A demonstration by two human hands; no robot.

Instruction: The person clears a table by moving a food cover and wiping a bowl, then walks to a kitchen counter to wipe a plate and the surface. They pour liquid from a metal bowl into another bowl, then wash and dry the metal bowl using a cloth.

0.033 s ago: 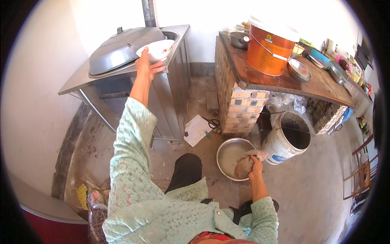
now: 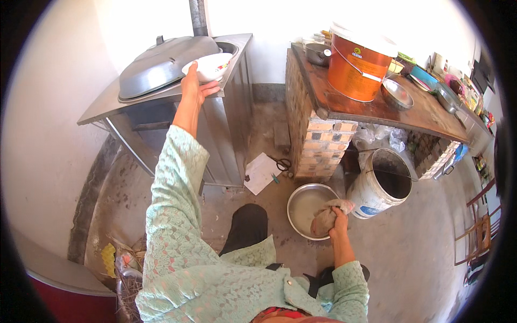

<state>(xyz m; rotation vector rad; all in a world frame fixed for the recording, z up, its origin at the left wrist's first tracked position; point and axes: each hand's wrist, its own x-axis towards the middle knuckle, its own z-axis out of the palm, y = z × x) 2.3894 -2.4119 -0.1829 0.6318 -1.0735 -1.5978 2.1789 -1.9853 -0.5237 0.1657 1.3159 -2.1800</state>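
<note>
A white bowl point(image 2: 214, 68) with a coloured pattern is gripped in my left hand point(image 2: 194, 89), thumb at its rim and fingers beneath. It is at the right edge of the metal stove point(image 2: 219, 113), beside the large domed lid point(image 2: 156, 67). Down on the right, my right hand point(image 2: 339, 222) is closed around a brownish, wet-looking cloth point(image 2: 325, 219). The cloth hangs over the right side of a round metal basin point(image 2: 291, 207), which holds cloudy liquid and stands on the floor.
Right of the basin stands a dirty white bucket point(image 2: 371, 196). An orange bucket point(image 2: 353, 67) and a metal bowl point(image 2: 397, 94) sit on the brick-legged wooden counter point(image 2: 431, 118). White paper point(image 2: 259, 175) and scissors point(image 2: 283, 163) lie on the floor; straw point(image 2: 129, 290) lies at lower left.
</note>
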